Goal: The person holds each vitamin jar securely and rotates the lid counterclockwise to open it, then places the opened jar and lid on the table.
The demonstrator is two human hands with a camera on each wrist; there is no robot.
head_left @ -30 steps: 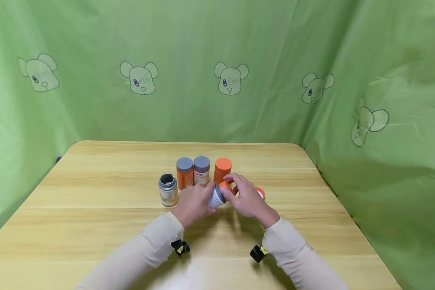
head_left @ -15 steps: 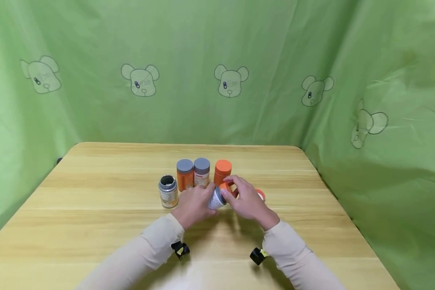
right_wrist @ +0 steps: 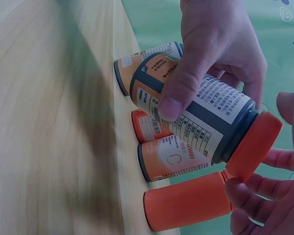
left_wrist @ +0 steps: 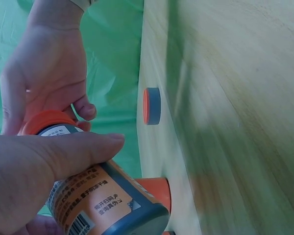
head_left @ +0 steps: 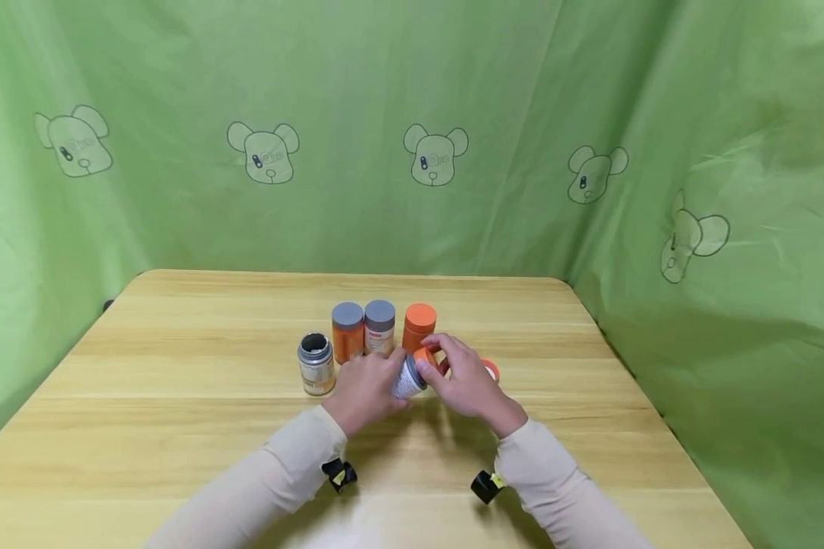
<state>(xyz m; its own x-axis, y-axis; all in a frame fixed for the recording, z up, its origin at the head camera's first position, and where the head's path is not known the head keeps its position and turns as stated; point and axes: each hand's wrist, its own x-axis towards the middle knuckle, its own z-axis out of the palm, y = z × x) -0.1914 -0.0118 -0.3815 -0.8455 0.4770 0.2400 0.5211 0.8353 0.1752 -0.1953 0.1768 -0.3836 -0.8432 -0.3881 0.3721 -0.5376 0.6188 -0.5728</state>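
Observation:
My left hand [head_left: 367, 387] grips a tilted supplement bottle [right_wrist: 206, 110] with a dark grey body and a printed white and orange label. Its orange cap [right_wrist: 255, 146] sits at the bottle's mouth, which points toward my right hand [head_left: 463, 377]. In the head view, my right thumb and fingers hold that cap from the right. Seen from the right wrist, the left thumb lies across the label and several right fingertips are at the cap's edge. The bottle is raised over the table, and my left hand covers much of it in the head view.
Behind the hands stand two grey-capped bottles, one orange-bodied [head_left: 348, 343] and one pale-labelled [head_left: 379, 339], and an all-orange bottle [head_left: 419, 324]. An uncapped bottle [head_left: 317, 370] stands at left. A loose cap [left_wrist: 152, 106] lies on the wooden table [head_left: 178, 381], beyond my right hand.
The head view has shifted slightly. Both hands stay in nearly the same place on the bottle and its cap.

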